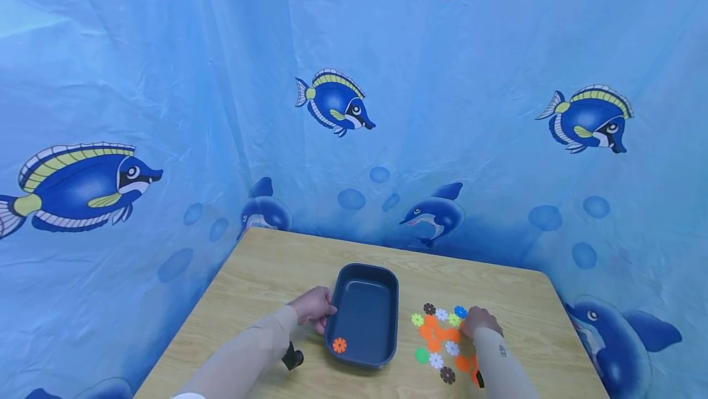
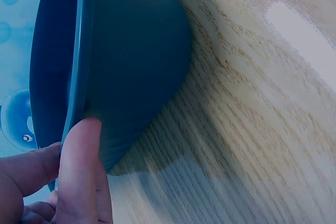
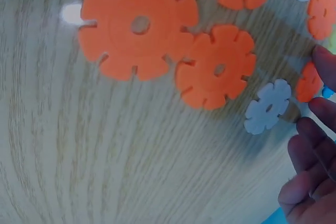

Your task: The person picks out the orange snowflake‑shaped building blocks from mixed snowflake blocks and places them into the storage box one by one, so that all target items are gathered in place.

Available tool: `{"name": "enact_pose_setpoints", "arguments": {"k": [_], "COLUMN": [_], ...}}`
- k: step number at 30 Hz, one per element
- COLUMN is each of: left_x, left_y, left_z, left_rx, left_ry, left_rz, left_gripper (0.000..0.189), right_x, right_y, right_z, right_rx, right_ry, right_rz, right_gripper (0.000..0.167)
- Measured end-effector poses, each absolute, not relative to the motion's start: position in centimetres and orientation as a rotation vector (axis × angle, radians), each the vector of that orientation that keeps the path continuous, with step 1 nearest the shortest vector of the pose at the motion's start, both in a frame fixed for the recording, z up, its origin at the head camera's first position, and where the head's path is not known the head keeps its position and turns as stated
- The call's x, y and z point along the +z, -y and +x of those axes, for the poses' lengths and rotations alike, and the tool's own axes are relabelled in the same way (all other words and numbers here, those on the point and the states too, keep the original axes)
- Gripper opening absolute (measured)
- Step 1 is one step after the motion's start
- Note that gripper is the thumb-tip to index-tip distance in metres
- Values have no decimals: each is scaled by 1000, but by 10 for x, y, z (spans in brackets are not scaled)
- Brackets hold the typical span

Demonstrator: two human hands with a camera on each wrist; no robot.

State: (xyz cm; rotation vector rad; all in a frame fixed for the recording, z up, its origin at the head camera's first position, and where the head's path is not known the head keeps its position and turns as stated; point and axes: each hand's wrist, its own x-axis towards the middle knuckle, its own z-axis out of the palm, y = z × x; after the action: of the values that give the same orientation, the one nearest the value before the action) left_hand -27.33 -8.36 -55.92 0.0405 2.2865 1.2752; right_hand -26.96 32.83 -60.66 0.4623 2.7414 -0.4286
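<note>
Right under L hand, pinching the rim of a dark tray, w/ thumb on outer wall & fingers over the edge, acc. to L wrist view. Just R of L hand, then: tray, open side up, on table. Inside tray, a bit nearer body than L hand, see one orange flower pc, in near L corner. At L wrist, a small black gadget.

Well R of L hand, past tray, find R hand, low over loose pcs, w/ fingers partly bent; can't tell if gripping a pc or not. By R fingertips, an orange pc. Just L of R hand, blue pc, w/ lime pc close by. Farther L, an orange cluster, then pale pc, brown pc & 2nd lime pc. Back twd body from R hand: two white pcs, green pc, 2nd brown pc.

Under both hands, wood-grain table. Beyond both, past far table edge, blue backdrop w/ printed fish & dolphins.
</note>
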Motion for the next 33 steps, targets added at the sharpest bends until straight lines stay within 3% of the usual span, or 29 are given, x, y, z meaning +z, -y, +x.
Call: {"name": "enact_pose_setpoints", "arguments": {"k": [13,21,26,33], "left_x": [-563,-557,-555,-558], "left_y": [82,83,83,83], "left_z": [-271,-277,-277,-275], "left_rx": [1268,1265,1267,1265], "left_ry": [-2279,-2288,-2294,-2297], "left_rz": [46,50,48,41], "left_gripper": [18,17,19,21], "right_x": [-616,-576,-532,-480], "right_y": [-341,-339,-310,-220], "right_z": [-266,-277,-301,-322], "right_rx": [-548,-917,-1104,-1199], "right_ry": [-2665,-2703,-2702,-2576], "right_rz": [542,418,262,-41], "right_gripper": [37,20,40,39]}}
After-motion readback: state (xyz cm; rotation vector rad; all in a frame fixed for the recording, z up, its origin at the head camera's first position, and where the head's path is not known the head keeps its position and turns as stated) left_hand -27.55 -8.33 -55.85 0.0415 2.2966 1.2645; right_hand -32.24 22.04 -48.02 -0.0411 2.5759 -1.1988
